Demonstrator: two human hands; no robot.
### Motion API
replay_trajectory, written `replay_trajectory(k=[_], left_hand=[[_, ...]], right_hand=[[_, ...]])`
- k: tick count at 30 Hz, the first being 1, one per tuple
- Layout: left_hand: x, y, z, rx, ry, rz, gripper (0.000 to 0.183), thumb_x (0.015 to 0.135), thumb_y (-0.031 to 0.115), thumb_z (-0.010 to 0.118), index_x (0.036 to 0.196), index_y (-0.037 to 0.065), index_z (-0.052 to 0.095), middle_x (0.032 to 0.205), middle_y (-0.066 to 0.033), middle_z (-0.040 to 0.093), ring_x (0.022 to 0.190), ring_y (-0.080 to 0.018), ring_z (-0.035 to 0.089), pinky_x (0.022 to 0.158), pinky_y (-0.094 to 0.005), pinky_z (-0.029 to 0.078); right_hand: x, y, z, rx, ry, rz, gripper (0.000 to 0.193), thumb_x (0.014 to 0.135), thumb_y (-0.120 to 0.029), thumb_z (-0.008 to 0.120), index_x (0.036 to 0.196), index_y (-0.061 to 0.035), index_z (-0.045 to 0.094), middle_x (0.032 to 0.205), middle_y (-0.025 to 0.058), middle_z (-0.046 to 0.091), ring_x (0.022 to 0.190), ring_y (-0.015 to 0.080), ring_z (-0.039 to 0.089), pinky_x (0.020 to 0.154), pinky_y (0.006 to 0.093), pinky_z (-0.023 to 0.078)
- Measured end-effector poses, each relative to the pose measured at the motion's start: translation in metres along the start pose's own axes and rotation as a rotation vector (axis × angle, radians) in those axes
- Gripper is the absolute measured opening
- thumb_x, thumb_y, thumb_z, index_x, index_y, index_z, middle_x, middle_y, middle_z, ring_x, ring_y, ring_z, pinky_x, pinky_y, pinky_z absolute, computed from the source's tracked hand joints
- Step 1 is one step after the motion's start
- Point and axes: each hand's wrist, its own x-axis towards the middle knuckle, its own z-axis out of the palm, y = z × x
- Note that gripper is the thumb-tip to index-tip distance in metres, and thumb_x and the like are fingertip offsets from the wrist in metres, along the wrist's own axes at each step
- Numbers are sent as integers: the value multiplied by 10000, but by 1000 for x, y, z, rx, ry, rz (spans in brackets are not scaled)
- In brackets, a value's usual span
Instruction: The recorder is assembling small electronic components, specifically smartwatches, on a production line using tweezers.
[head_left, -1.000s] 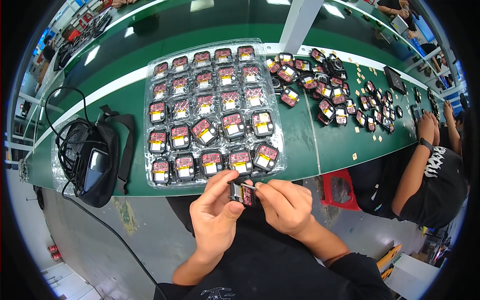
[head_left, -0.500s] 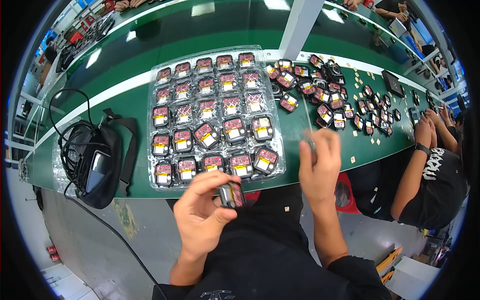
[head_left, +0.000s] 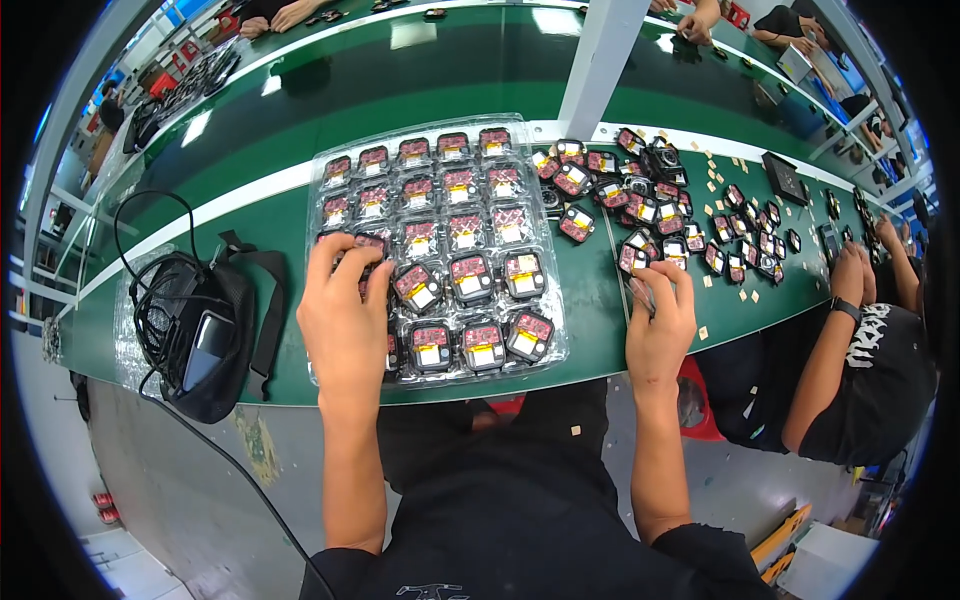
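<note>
My left hand reaches over the clear plastic tray, fingers bent around a small black-framed electronic module at the tray's left side. The fingers partly hide that module and its neighbours. The module shows a red circuit board. Rows of similar modules with white labels and yellow strips fill the tray. On the right, my right hand is closed in a pinch beside a loose module at the pile's near edge. Something small and dark shows between its fingers, too unclear to name.
Loose modules lie piled right of the tray, with small beige squares scattered about. A black bag with cables sits left on the green table. A grey post rises behind. A co-worker's hands are at far right.
My left hand has carried its module from the table's front edge up to the tray's left side. My right hand has moved slightly right and its fingers have closed into a pinch.
</note>
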Motion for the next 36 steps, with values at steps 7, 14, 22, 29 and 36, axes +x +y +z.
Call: replay_trajectory(k=[7, 14, 22, 29, 36], left_hand=[[-5, -7, 0, 287, -56, 186, 209, 931, 148, 711, 1090, 26, 772, 1161, -110, 721, 1222, -398, 608, 1100, -513, 435], [-9, -8, 2, 300, -171, 169, 274, 970, 136, 650, 1211, 33, 729, 1274, -138, 637, 1308, -404, 528, 1141, -558, 379], [-20, 14, -11, 178, -202, 368, 244, 960, 151, 679, 1156, 22, 746, 1285, -120, 668, 1364, -412, 491, 1168, -588, 316], [-33, 25, -11, -197, -155, 261, 336, 977, 219, 694, 1233, 2, 713, 1275, -160, 664, 1137, -338, 657, 948, -463, 539], [-78, 30, -14, -1589, -958, -500, 642, 1096, 426, 479, 1458, -104, 480, 1272, -201, 633, 891, -194, 673, 645, -286, 560]], right_hand=[[2, 0, -1, 160, 10, -92, 287, 811, 183, 659, 1031, 1, 685, 1110, 136, 642, 856, 292, 712, 705, 396, 569], [0, 1, -2, 252, 2, -109, 277, 805, 199, 654, 1011, 16, 679, 1084, 150, 634, 887, 283, 670, 710, 349, 550], [-2, 2, -2, 280, -30, -62, 267, 811, 196, 657, 1010, 20, 675, 1086, 143, 630, 876, 261, 658, 688, 329, 531], [-10, -11, -14, 391, 28, -327, 239, 793, 171, 720, 961, 5, 682, 1115, 172, 603, 634, 117, 596, 590, 254, 482], [-16, -57, -33, 798, -207, -593, 297, 691, 33, 830, 955, -100, 799, 1100, 98, 646, 532, 51, 474, 447, 194, 376]])
